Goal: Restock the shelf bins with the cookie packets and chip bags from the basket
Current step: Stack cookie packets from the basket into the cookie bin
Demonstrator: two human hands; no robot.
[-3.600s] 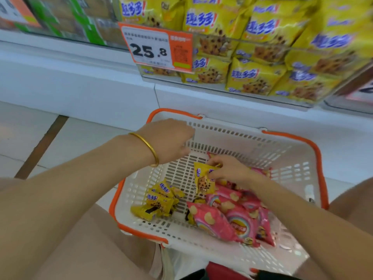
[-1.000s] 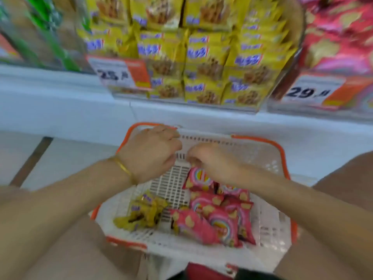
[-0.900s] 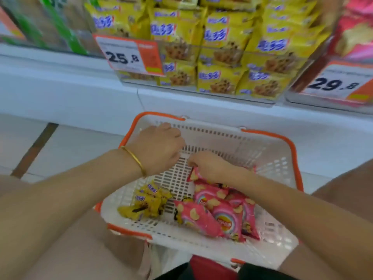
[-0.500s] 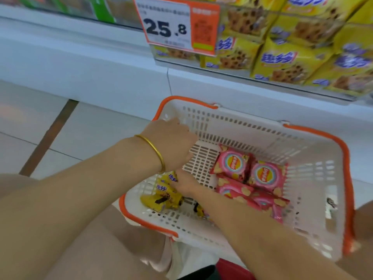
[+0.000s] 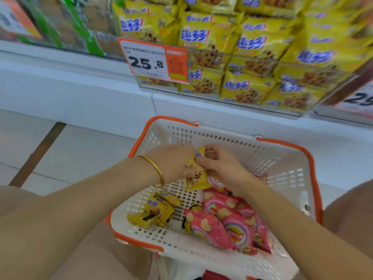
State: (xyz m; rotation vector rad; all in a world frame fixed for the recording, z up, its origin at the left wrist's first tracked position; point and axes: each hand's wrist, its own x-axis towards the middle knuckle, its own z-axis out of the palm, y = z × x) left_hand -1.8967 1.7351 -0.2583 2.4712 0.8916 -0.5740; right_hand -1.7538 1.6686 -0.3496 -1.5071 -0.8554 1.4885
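A clear-fronted shelf bin, stacked with yellow cookie packs, is seen beyond the hands. Beneath them lies a white slotted plastic basket with an orange rim. Pink chip bags are piled below the right hand, and loose yellow cookie packets below the left hand. One small yellow cookie packet is gripped by both hands, between them.
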